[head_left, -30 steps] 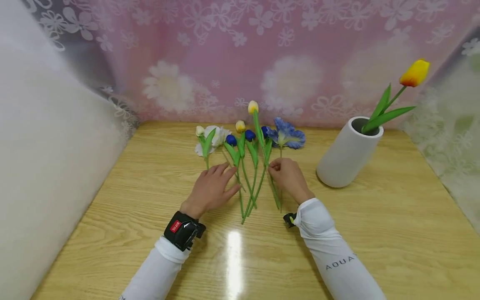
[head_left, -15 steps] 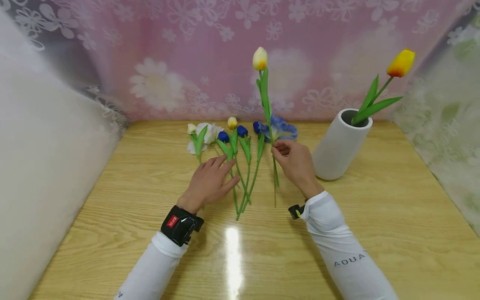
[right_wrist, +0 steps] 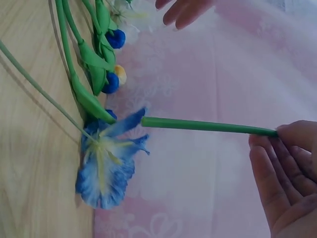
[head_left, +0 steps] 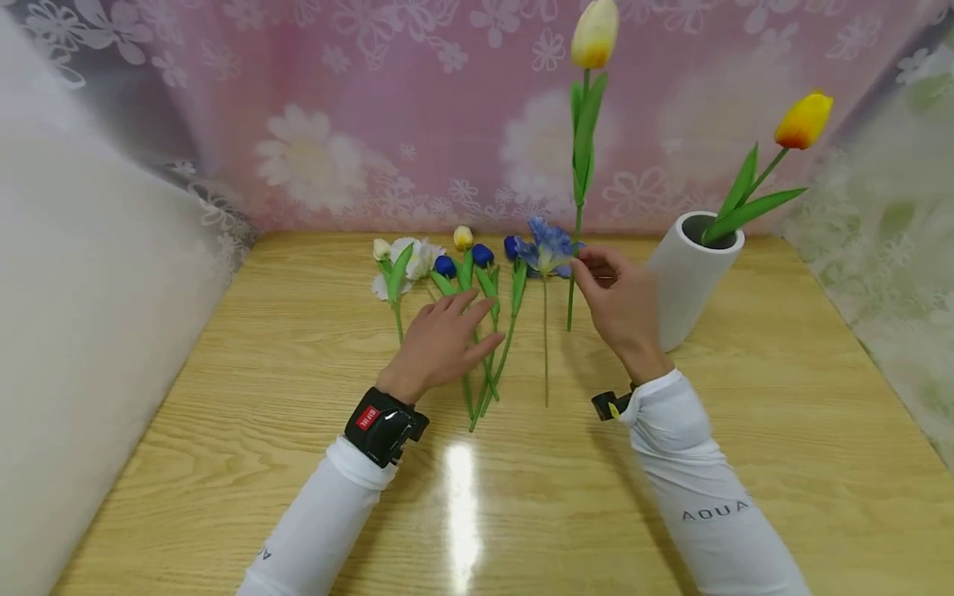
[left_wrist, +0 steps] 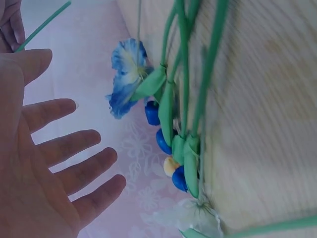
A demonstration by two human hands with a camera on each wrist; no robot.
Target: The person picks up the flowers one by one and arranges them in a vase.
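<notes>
My right hand (head_left: 622, 302) pinches the green stem of a white-and-yellow tulip (head_left: 595, 37), which stands upright in the air with its bloom at the top of the head view. The stem's lower end (right_wrist: 168, 123) hangs free of the table in the right wrist view. My left hand (head_left: 440, 341) hovers over the row of flowers with its fingers spread, holding nothing. Below it lie several blue tulips (head_left: 483, 255), a smaller white-and-yellow tulip (head_left: 463, 237), a white tulip (head_left: 382, 250) and a white flower (head_left: 421, 257). A blue iris-like flower (head_left: 547, 248) lies between the hands.
Just right of my right hand, a white vase (head_left: 696, 277) stands with a yellow-and-red tulip (head_left: 805, 120) leaning out to the right. The wooden table (head_left: 298, 497) ends at a pink floral curtain (head_left: 417, 99). A pale wall (head_left: 89, 290) borders the left side.
My right hand has lifted the white-and-yellow tulip off the table and carried it up and right, toward the vase. The left hand has shifted slightly right and up, staying over the flowers.
</notes>
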